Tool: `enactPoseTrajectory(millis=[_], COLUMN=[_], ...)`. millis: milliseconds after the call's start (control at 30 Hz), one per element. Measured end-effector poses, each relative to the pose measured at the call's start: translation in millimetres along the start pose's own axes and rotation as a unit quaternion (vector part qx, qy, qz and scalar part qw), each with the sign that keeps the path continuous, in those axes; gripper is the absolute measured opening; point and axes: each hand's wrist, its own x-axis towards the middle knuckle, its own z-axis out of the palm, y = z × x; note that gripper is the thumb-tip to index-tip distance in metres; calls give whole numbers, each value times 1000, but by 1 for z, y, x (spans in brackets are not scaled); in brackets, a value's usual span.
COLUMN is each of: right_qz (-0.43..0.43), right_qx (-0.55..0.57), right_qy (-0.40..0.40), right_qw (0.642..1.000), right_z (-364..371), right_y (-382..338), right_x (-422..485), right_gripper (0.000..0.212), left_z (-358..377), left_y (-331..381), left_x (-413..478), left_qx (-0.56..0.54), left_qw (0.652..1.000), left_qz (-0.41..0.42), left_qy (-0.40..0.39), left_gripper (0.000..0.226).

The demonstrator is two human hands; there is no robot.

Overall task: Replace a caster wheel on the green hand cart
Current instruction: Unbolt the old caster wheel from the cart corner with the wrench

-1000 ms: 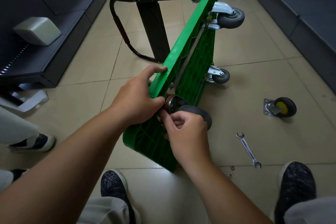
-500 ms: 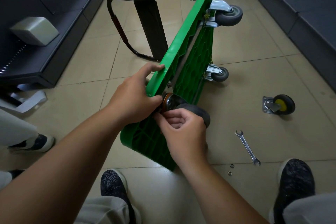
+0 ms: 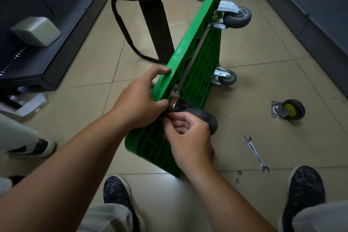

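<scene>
The green hand cart point(image 3: 195, 56) stands on its long edge on the tiled floor, underside facing right, black handle point(image 3: 122, 22) folded out to the left. My left hand point(image 3: 139, 103) grips the cart's upper edge near the closest corner. A dark caster wheel point(image 3: 203, 117) with a rusty swivel plate sits against the underside at that corner. My right hand point(image 3: 188, 137) has its fingers curled at the caster's mounting plate, pinching something small that I cannot make out. A loose caster with a yellow hub point(image 3: 290, 109) lies on the floor to the right.
A spanner point(image 3: 256, 154) and two small washers point(image 3: 238, 176) lie on the floor by my right shoe point(image 3: 303, 192). Two grey casters point(image 3: 236, 17) stay mounted at the cart's far end. Dark shelving lines both sides; another person's shoe point(image 3: 35, 149) is at left.
The hands and cart hold almost the same pose; my right fingers shift slightly at the caster plate. The view has drifted a little.
</scene>
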Motion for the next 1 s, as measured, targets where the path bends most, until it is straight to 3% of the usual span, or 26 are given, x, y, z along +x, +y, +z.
enactPoseTrajectory(millis=[300, 567, 1000], right_qz=[15, -5, -44], right_qx=[-52, 12, 41], right_qy=[31, 9, 13], right_qw=[998, 1000, 998], right_z=[2, 2, 0], right_y=[2, 8, 4], right_x=[-2, 2, 7], right_gripper=[35, 8, 7], left_z=[0, 0, -5], left_y=[1, 0, 0], left_x=[0, 0, 1], left_qx=[-5, -3, -44], left_qw=[1000, 1000, 999], left_qz=[-5, -2, -16], left_qy=[-2, 3, -15], left_gripper=[71, 71, 77])
